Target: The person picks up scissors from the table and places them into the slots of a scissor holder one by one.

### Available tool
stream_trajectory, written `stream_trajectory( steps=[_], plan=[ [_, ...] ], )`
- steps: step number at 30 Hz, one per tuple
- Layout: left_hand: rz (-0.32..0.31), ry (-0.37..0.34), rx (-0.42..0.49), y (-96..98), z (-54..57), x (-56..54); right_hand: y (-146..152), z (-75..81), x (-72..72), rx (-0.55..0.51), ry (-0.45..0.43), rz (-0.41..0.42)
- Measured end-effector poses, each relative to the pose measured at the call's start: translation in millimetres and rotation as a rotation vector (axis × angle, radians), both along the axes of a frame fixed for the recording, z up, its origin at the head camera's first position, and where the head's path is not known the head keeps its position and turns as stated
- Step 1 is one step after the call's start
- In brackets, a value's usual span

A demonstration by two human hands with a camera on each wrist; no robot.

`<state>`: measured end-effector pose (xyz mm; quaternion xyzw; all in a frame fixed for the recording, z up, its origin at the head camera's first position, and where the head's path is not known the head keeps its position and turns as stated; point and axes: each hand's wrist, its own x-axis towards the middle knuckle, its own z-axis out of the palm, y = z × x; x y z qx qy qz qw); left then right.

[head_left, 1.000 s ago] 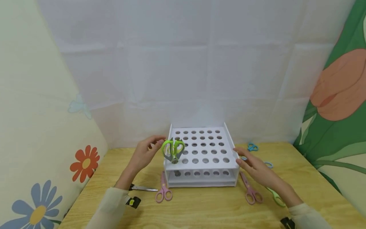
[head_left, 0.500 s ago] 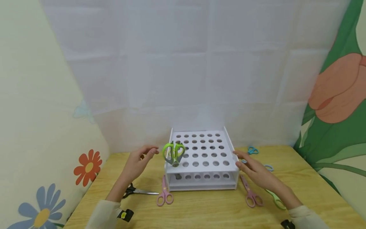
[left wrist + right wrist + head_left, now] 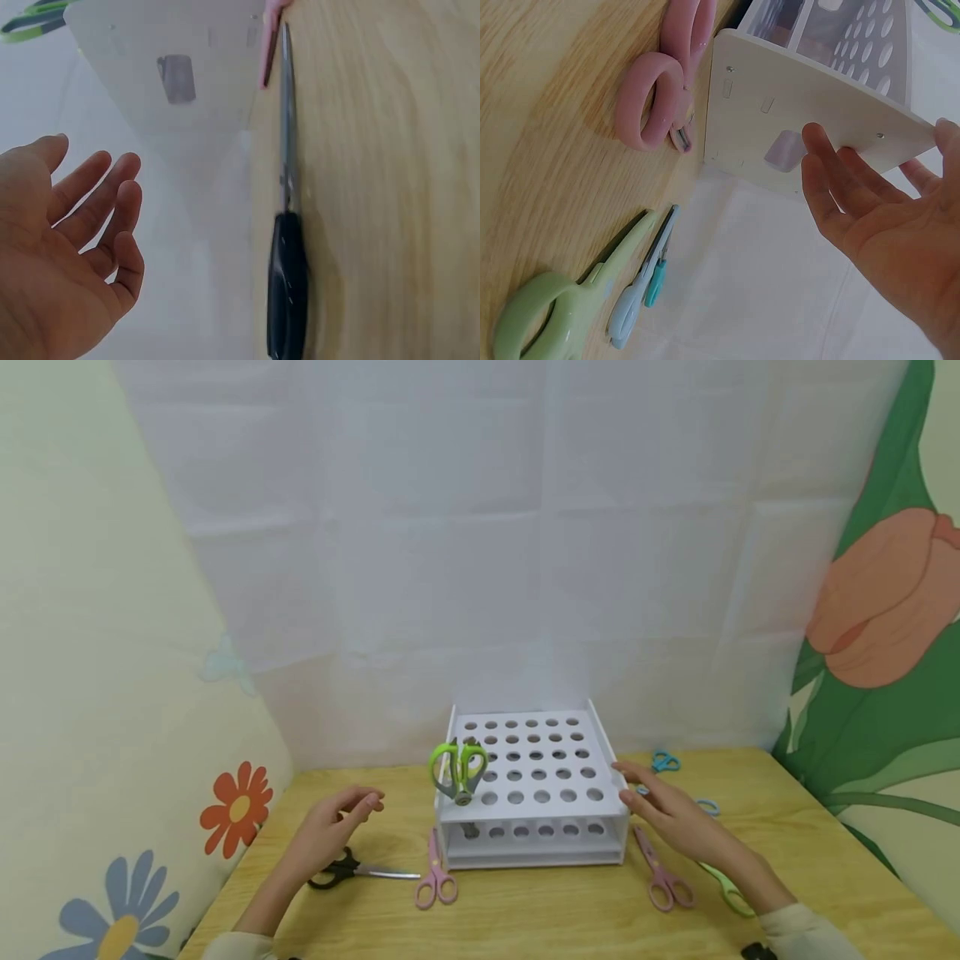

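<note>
A white two-tier rack (image 3: pixel 528 810) with rows of round holes stands on the table. Green-and-grey scissors (image 3: pixel 462 798) stand handles up in its front left hole. My left hand (image 3: pixel 322 835) is in the air left of the rack, holding nothing, its fingers loosely bent. Below it lie black-handled scissors (image 3: pixel 288 277), blades toward the rack. My right hand (image 3: pixel 678 814) rests on the rack's right side panel (image 3: pixel 780 112), thumb at the upper edge and fingers against the outer face. Pink scissors (image 3: pixel 434 870) lie by the front left corner.
Another pair of pink scissors (image 3: pixel 657 872) lies right of the rack. Green scissors (image 3: pixel 570 300), light blue scissors (image 3: pixel 634 296) and teal-handled scissors (image 3: pixel 664 762) are farther right, partly behind the right hand. A white cloth (image 3: pixel 487 568) hangs behind the table.
My left hand has drawn away from the green-and-grey scissors, down and to the left, uncovering the black-handled scissors. The right hand stays on the rack's side.
</note>
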<state>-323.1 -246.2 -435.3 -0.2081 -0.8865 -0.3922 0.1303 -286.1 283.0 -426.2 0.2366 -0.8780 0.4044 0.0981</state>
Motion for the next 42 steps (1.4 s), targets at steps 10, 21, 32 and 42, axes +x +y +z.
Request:
stream_trajectory(
  steps=[10,21,32,42],
  plan=[
    [-0.066,-0.199,-0.041,-31.8,-13.2,-6.4,1.6,3.4,-1.4,0.007,-0.012,0.014],
    [-0.097,-0.235,-0.365,-66.3,-6.2,-11.5,1.5,4.0,-1.8,-0.012,0.014,-0.007],
    [-0.009,-0.401,-0.430,-78.0,-7.9,5.1,-0.2,0.1,-2.5,0.000,0.003,0.009],
    [-0.073,-0.332,-0.446,-73.7,-16.0,0.2,1.1,-3.9,-3.6,-0.021,-0.025,0.003]
  ],
)
